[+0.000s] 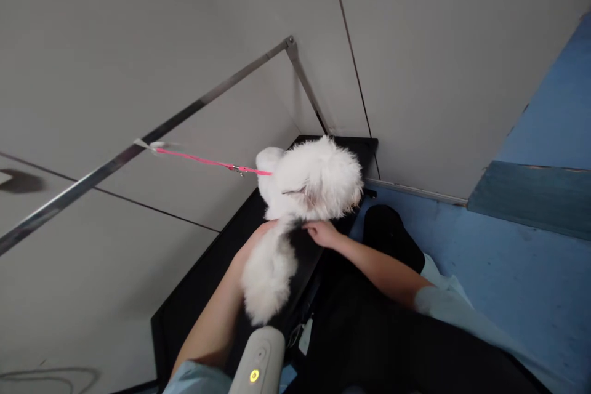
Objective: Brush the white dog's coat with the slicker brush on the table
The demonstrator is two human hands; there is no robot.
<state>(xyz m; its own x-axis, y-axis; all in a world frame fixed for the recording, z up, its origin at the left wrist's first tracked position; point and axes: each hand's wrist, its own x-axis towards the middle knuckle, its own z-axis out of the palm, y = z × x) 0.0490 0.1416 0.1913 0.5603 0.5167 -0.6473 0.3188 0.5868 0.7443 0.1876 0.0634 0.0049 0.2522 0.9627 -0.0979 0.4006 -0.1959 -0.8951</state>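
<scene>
1. White, fluffy dog [323, 175] on black desk [184, 301]; pink leash [198, 159] reaches smooth metal bar [184, 112].
2. Shaggy fur plume [270, 277] obstructs left hand [257, 239]; grip indeterminable.
3. Right hand [322, 234]: fingers bent beside coat; grip unclear.
4. Rounded grey device [261, 354] foreground.

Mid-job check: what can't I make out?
Head view:
Left hand: fingers hidden behind the white tuft.
Right hand: too small to tell if it holds anything.
Grey device: lower end cut off by the bottom edge.
Metal bar: one end cut off by the left edge.
</scene>
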